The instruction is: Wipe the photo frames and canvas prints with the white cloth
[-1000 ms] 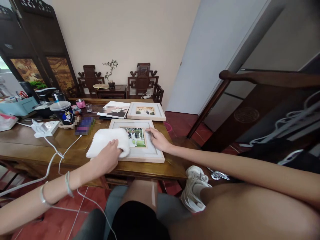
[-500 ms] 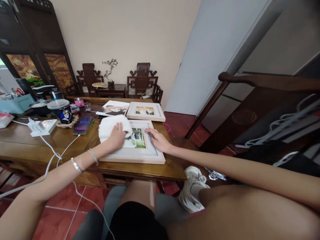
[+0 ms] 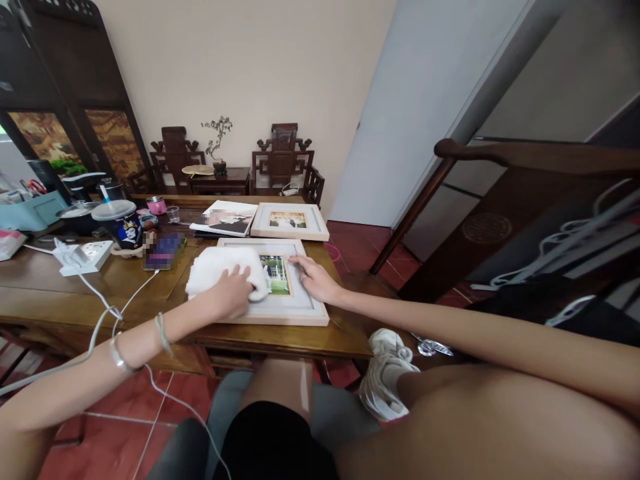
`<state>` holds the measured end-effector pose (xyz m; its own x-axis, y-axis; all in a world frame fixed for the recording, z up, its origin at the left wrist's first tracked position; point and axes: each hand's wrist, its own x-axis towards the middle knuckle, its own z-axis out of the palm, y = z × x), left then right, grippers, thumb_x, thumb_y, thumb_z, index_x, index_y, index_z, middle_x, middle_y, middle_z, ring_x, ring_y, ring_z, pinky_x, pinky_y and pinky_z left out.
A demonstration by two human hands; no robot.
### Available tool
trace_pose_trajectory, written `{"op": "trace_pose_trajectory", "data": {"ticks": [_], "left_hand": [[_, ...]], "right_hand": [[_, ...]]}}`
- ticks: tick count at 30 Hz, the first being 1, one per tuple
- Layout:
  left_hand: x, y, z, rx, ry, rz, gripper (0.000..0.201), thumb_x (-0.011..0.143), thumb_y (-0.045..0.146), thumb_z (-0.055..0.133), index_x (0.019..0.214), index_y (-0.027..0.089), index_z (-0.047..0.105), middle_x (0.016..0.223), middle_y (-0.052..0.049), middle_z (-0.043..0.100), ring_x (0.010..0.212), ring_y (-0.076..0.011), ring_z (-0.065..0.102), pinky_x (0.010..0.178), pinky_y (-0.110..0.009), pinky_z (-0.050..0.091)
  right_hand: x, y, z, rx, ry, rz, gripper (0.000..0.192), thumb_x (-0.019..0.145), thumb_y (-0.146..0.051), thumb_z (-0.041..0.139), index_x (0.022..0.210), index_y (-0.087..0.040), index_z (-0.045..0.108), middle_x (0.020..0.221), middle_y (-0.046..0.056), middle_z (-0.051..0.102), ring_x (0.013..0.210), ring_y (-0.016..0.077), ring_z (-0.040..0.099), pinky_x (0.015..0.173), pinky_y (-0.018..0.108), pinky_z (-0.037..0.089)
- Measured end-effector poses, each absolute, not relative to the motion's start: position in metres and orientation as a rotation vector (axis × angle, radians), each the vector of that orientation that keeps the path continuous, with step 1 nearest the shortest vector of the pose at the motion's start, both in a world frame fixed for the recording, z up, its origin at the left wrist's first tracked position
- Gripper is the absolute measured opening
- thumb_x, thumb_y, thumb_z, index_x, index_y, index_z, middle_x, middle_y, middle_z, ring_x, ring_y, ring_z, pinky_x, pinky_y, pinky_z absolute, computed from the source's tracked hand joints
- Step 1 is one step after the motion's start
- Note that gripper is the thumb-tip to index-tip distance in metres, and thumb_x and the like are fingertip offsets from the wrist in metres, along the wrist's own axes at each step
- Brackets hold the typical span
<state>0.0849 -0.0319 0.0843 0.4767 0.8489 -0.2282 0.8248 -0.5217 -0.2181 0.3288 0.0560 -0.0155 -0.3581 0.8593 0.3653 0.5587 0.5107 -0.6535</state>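
A framed photo [image 3: 280, 273] with a pale wood frame and white mat lies flat near the table's front edge. My left hand [image 3: 235, 292] is closed on a folded white cloth [image 3: 207, 267] and presses it on the left part of the frame, covering that side of the picture. On the right side of the same frame rests my right hand [image 3: 317, 280], its fingers stretched out flat and touching the surface beside the picture. It holds nothing.
Behind lie a second framed photo [image 3: 290, 220] and a photo book [image 3: 225, 218]. To the left are a phone [image 3: 164, 252] on a charging cable, a lidded cup [image 3: 123, 223], a white power strip [image 3: 86, 257] and a blue box [image 3: 30, 210]. A wooden chair [image 3: 500, 213] stands at right.
My left hand has drawn the cloth toward me and slightly left over the frame. My right hand stays in place on the frame.
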Motion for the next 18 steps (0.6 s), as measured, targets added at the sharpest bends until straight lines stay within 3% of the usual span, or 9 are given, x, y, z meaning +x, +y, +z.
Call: {"op": "trace_pose_trajectory", "data": {"ticks": [4, 8, 18], "left_hand": [[0.089, -0.085, 0.099, -2.737, -1.359, 0.565, 0.041, 0.082, 0.01, 0.048, 0.12, 0.01, 0.065, 0.155, -0.024, 0.037, 0.141, -0.0435, 0.038, 0.107, -0.055, 0.043], [0.097, -0.095, 0.1, -2.842, -1.311, 0.481, 0.043, 0.083, 0.01, 0.048, 0.123, 0.01, 0.063, 0.159, -0.022, 0.03, 0.146, -0.043, 0.029, 0.111, -0.055, 0.039], [0.103, 0.045, 0.059, -2.573, -1.466, 0.148, 0.053, 0.084, 0.004, 0.045, 0.137, 0.01, 0.055, 0.164, -0.021, 0.015, 0.151, -0.0415, 0.013, 0.119, -0.057, 0.022]], "right_hand": [[0.329, 0.055, -0.015, -1.141, -2.058, 0.559, 0.06, 0.071, -0.002, 0.045, 0.126, -0.019, 0.062, 0.138, 0.011, 0.06, 0.142, 0.0257, 0.041, 0.122, 0.052, 0.024], [0.33, 0.055, -0.017, -1.13, -2.073, 0.541, 0.059, 0.072, -0.002, 0.045, 0.126, -0.018, 0.062, 0.138, 0.012, 0.059, 0.142, 0.0262, 0.04, 0.122, 0.053, 0.023], [0.33, 0.053, -0.015, -1.134, -2.068, 0.545, 0.06, 0.072, -0.003, 0.045, 0.126, -0.02, 0.063, 0.138, 0.01, 0.059, 0.142, 0.0258, 0.04, 0.122, 0.053, 0.024]]}}
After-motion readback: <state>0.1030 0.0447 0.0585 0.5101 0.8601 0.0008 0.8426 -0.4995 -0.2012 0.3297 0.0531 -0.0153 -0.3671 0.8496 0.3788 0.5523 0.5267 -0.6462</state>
